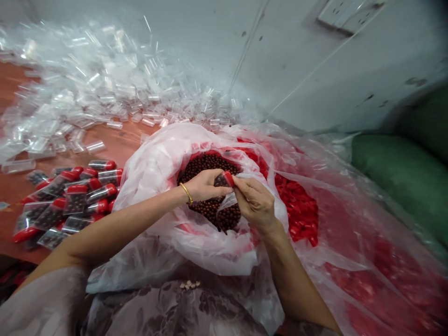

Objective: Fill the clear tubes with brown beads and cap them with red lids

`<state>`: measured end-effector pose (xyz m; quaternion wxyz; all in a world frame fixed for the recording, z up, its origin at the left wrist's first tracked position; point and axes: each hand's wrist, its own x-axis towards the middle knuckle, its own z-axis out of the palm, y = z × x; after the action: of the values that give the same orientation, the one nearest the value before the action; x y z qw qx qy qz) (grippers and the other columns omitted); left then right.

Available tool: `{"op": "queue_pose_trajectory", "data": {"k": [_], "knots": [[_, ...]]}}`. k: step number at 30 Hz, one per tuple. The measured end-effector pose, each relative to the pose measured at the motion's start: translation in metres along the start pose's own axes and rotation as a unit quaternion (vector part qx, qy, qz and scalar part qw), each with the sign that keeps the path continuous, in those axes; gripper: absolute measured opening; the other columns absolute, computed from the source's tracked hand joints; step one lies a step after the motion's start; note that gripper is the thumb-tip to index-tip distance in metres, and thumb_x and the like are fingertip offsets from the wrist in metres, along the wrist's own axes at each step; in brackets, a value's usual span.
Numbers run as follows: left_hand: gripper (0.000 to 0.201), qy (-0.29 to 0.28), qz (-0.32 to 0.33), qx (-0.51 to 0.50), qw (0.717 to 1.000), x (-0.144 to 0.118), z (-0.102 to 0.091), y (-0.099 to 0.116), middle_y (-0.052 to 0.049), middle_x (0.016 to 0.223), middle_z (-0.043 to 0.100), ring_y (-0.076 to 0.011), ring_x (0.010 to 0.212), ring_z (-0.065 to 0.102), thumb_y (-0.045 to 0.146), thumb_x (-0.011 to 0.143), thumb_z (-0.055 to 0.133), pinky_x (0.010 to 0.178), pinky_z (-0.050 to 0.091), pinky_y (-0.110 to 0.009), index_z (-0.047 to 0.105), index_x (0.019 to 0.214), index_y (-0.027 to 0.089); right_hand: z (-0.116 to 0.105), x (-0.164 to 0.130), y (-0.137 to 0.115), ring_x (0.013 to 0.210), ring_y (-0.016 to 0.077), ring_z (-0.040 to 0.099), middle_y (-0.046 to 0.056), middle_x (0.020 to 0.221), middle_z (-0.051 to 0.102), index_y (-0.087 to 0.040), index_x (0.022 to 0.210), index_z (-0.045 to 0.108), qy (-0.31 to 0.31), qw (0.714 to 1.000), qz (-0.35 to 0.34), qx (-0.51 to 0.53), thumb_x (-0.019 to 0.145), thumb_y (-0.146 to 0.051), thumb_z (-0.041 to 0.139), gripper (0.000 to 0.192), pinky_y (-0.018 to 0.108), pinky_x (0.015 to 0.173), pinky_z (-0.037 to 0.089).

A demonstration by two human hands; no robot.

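Head view: left hand (205,185) and right hand (255,201) fingers are pinching a red-capped tube (224,179); a slip risks spilling brown beads (210,186).

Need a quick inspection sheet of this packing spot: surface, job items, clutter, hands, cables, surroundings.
Surface: reddish-brown wooden table, partly covered.
Job's things: small clear plastic tube with red cap held over dark brown beads in an open clear plastic bag; loose red caps in a second bag.
Clutter: filled red-capped tubes piled at left; empty clear tubes heaped behind.
Grippers: left hand grips the tube; right hand pinches its cap end.
Cables: nothing seen.
Surroundings: grey wall; green sack at right.
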<state>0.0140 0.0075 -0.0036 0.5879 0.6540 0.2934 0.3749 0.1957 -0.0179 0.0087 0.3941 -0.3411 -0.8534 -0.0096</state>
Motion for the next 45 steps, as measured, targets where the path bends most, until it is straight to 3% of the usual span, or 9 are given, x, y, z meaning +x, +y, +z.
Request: {"op": "queue_pose_trajectory", "data": {"k": [4,8,11,16,23,30,35,41,45], "knots": [[0.031,-0.029,0.036,0.12,0.992,-0.001,-0.001,0.006,0.004,0.066,0.047,-0.008,0.061,0.041,0.043,0.072,0.063,0.056,0.032,-0.02,0.053,0.077,0.013,-0.012,-0.002,-0.001,0.072,0.0168,0.065,0.005,0.086,0.072,-0.026,0.108,0.069,-0.02,0.997,0.008,0.075,0.08,-0.014,0.055,0.034,0.031,0.064,0.053],[0.027,-0.036,0.024,0.252,0.967,0.002,0.001,0.011,0.004,0.062,0.049,-0.0084,0.057,0.042,0.04,0.07,0.064,0.055,0.029,-0.02,0.057,0.075,0.014,0.0,0.006,-0.005,0.059,0.0139,0.059,0.001,0.068,0.065,-0.024,0.091,0.071,0.057,0.976,0.158,0.135,0.088,-0.031,0.049,0.023,0.028,0.058,0.048],[0.024,-0.052,0.023,0.349,0.935,0.001,0.003,0.011,0.003,0.059,0.052,-0.0087,0.053,0.044,0.038,0.069,0.065,0.053,0.029,-0.02,0.059,0.072,0.015,0.022,0.023,-0.006,0.052,0.0097,0.052,0.0,0.073,0.061,-0.025,0.1,0.065,0.1,0.913,0.298,0.261,0.091,-0.05,0.037,0.04,0.023,0.052,0.044],[0.022,-0.061,0.034,0.427,0.902,-0.007,0.012,0.008,-0.003,0.066,0.062,-0.0133,0.056,0.053,0.036,0.073,0.059,0.054,0.035,-0.022,0.062,0.075,0.014,0.046,0.038,-0.001,0.085,0.0136,0.064,0.006,0.107,0.064,-0.026,0.127,0.051,-0.034,0.829,0.401,0.388,0.089,-0.065,0.009,0.069,0.027,0.072,0.051],[0.018,-0.069,0.061,0.439,0.894,-0.014,0.019,0.003,-0.006,0.068,0.063,-0.0169,0.063,0.057,0.03,0.069,0.06,0.058,0.04,-0.026,0.062,0.075,0.014,0.038,0.028,-0.011,0.098,0.0166,0.063,0.006,0.113,0.066,-0.029,0.135,0.048,-0.134,0.819,0.384,0.404,0.089,-0.065,0.011,0.069,0.035,0.087,0.05],[0.015,-0.098,0.091,0.307,0.942,0.003,0.02,0.007,0.003,0.054,0.05,-0.0092,0.052,0.042,0.027,0.065,0.062,0.053,0.033,-0.022,0.055,0.061,0.015,0.017,0.037,-0.023,0.096,0.0214,0.065,0.01,0.1,0.069,-0.022,0.127,0.056,-0.014,0.834,0.364,0.414,0.085,-0.07,0.001,0.084,0.04,0.082,0.051],[0.017,-0.102,0.072,0.389,0.913,0.0,0.019,0.007,-0.004,0.068,0.061,-0.0165,0.065,0.054,0.03,0.065,0.062,0.059,0.039,-0.026,0.062,0.072,0.014,0.027,0.028,-0.021,0.106,0.0196,0.061,0.007,0.107,0.067,-0.026,0.132,0.049,-0.086,0.818,0.352,0.446,0.085,-0.069,0.002,0.079,0.039,0.091,0.049],[0.028,-0.116,0.046,0.495,0.86,-0.01,0.012,0.004,-0.01,0.072,0.066,-0.0228,0.068,0.061,0.033,0.07,0.058,0.061,0.043,-0.03,0.067,0.086,0.012,0.04,0.02,-0.016,0.113,0.0162,0.054,0.003,0.116,0.062,-0.029,0.14,0.041,-0.113,0.872,0.319,0.353,0.09,-0.063,0.02,0.063,0.037,0.106,0.036],[0.028,-0.098,0.034,0.54,0.835,-0.007,0.011,0.005,-0.011,0.073,0.067,-0.0234,0.067,0.062,0.034,0.071,0.057,0.058,0.041,-0.029,0.066,0.085,0.012,0.044,0.024,-0.014,0.112,0.0173,0.055,0.004,0.117,0.062,-0.025,0.133,0.049,-0.067,0.887,0.285,0.356,0.088,-0.065,0.027,0.064,0.037,0.105,0.037]]}}
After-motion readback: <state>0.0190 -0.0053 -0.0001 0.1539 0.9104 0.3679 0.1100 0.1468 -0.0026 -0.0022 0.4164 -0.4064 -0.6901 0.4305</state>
